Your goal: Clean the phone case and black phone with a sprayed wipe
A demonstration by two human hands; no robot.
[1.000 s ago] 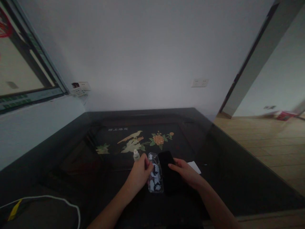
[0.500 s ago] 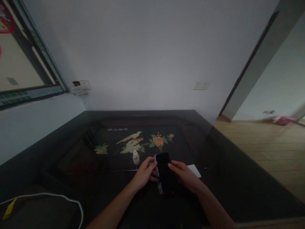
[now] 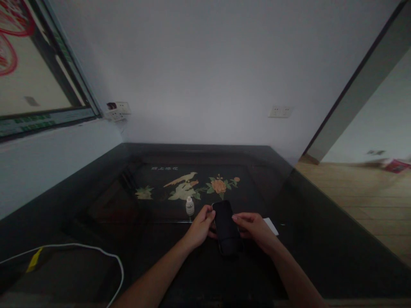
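A black smartphone (image 3: 227,229) is held upright-lengthwise over the near middle of the dark table, its dark face toward me. My left hand (image 3: 202,224) grips its left edge, thumb near the upper corner and fingers curled beneath. On the opposite edge, my right hand (image 3: 253,229) is closed with thumb and fingers pinching the side. Just left of the phone's top stands a small clear bottle (image 3: 189,206) with a white cap. A white piece of paper or card (image 3: 271,226) lies beyond my right hand, partly covered by it.
The glossy black table (image 3: 305,239) carries a bird-and-flower picture (image 3: 186,188). A white cable (image 3: 96,250) with a yellow tag (image 3: 34,260) curves across the left front. Wall sockets (image 3: 280,112) are above the far edge, and a window (image 3: 38,77) is at left.
The view has shifted, so the table and bottle sit slightly further right and higher. The phone has turned a little in my hands; its clear-looking left side edge shows less.
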